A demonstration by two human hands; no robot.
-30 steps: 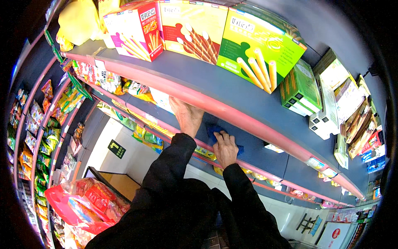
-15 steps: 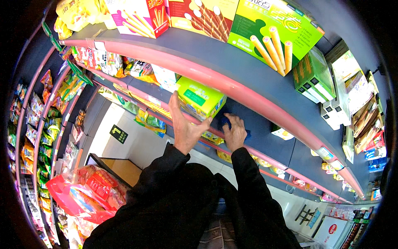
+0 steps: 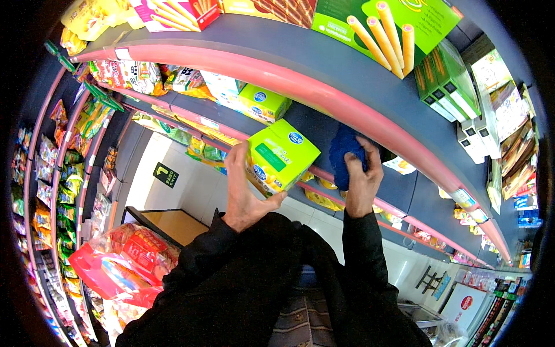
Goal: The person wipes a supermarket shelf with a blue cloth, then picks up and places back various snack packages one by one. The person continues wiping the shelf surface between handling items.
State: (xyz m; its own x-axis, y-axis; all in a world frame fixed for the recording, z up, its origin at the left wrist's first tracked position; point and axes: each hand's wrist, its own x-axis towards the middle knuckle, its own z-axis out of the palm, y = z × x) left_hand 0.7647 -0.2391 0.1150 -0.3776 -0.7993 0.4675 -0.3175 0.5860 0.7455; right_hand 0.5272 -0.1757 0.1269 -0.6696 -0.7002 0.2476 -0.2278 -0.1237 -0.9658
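My left hand [image 3: 245, 191] grips a bright green snack box [image 3: 278, 155] by its near left side, tilted and held out in front of the shelf edge. Just behind it a second green box [image 3: 265, 103] stands on the dark shelf. My right hand [image 3: 363, 179] is closed around a bunched dark blue cloth [image 3: 346, 156], at the shelf to the right of the held box. Part of the cloth hides behind the fingers and thumb.
Above runs a curved pink shelf edge [image 3: 272, 81] with large boxes of rolled wafers [image 3: 381, 40] on top. Bagged snacks [image 3: 130, 75] fill the shelf at left. A red plastic bag of packages [image 3: 124, 260] stands low on the left, beside a brown box [image 3: 173, 228].
The green box has come out from the shelf toward me in my left hand, uncovering another box behind. My right hand has moved right, and more of the blue cloth shows.
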